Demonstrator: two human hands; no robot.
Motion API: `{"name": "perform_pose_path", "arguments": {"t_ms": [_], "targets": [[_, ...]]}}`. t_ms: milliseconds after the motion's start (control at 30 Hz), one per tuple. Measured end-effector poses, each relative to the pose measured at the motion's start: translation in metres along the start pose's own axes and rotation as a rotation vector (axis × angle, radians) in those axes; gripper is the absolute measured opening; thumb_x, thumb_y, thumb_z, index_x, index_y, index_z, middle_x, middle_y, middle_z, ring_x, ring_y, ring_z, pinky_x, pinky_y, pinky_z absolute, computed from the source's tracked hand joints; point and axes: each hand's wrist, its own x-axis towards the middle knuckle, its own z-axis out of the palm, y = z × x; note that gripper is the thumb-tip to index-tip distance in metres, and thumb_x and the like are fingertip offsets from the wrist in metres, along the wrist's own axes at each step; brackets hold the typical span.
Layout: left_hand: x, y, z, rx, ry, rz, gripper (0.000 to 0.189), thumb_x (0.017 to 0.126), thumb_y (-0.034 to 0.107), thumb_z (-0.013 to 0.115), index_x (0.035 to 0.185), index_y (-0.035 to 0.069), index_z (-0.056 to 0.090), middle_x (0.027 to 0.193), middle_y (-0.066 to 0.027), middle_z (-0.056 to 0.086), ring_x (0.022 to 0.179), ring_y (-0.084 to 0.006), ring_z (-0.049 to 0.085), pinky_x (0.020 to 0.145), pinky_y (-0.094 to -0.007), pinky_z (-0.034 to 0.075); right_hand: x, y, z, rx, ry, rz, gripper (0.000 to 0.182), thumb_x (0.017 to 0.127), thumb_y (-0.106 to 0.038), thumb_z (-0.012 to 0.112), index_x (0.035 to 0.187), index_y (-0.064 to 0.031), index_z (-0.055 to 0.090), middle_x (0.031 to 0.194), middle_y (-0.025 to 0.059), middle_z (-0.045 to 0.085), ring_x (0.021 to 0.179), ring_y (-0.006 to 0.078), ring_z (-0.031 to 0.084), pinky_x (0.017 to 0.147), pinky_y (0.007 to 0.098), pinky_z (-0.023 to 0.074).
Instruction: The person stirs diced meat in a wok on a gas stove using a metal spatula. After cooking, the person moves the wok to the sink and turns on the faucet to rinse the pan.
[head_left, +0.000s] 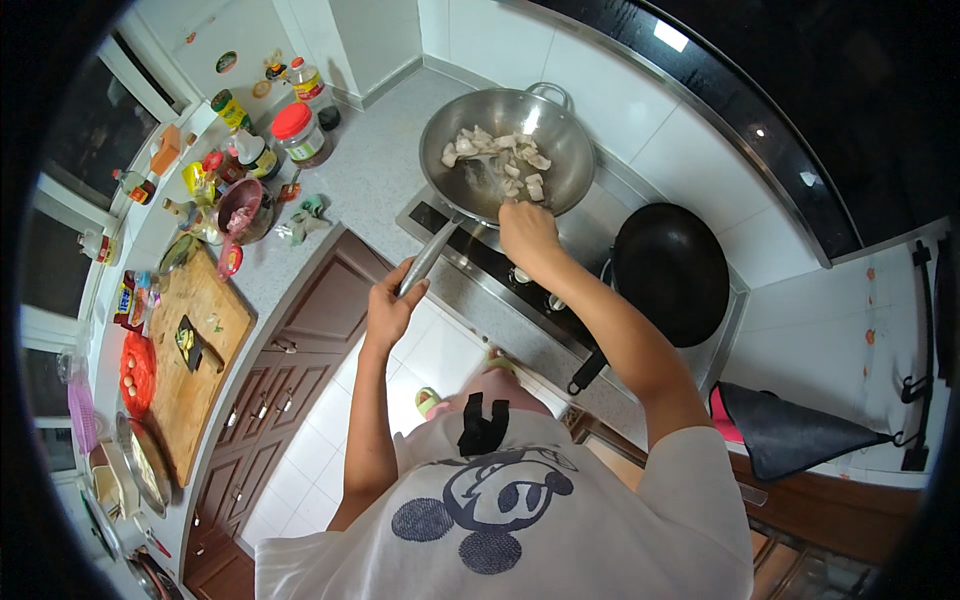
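My left hand (395, 300) is wrapped around the long metal handle of a stainless steel wok (442, 154). The wok sits on the left side of the gas stove (480, 266). Pale meat pieces (484, 142) lie inside it, most towards the far side, with some liquid around them. Over the wok's near rim is my right hand (528, 232), its fingers curled. Whatever may be between those fingers is hidden by the hand.
A black frying pan (671, 274) stands on the right of the stove, its handle towards me. Bottles and jars, one red-lidded (301, 136), crowd the left counter. A knife (196, 345) lies on the wooden cutting board (210, 285), beside eggs on a red bag (138, 371).
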Motion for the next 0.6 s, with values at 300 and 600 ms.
{"name": "perform_pose_path", "arguments": {"t_ms": [300,600], "targets": [[-0.005,-0.005,-0.002,0.003,0.002,-0.012,0.045,0.087,0.014,0.070,0.128,-0.002,0.060,0.104,-0.0071,0.067,0.095,-0.0118,0.056,0.090,-0.0276,0.045,0.037,0.048,-0.052,0.010,0.135,-0.047,0.023,0.085,-0.015,0.057,0.101,-0.0095,0.072,0.085,0.0194,0.069,0.080,0.0394,0.067,0.074,0.0497,0.0538],[-0.004,-0.005,-0.003,-0.046,-0.025,-0.004,0.042,0.087,0.013,0.068,0.126,-0.001,0.061,0.098,-0.0039,0.065,0.091,-0.0106,0.054,0.087,-0.0266,0.045,-0.034,0.055,-0.073,-0.040,-0.085,-0.096,0.031,0.085,-0.015,0.059,0.114,-0.0115,0.069,0.086,0.0209,0.067,0.080,0.0392,0.065,0.075,0.0485,0.0517]]}}
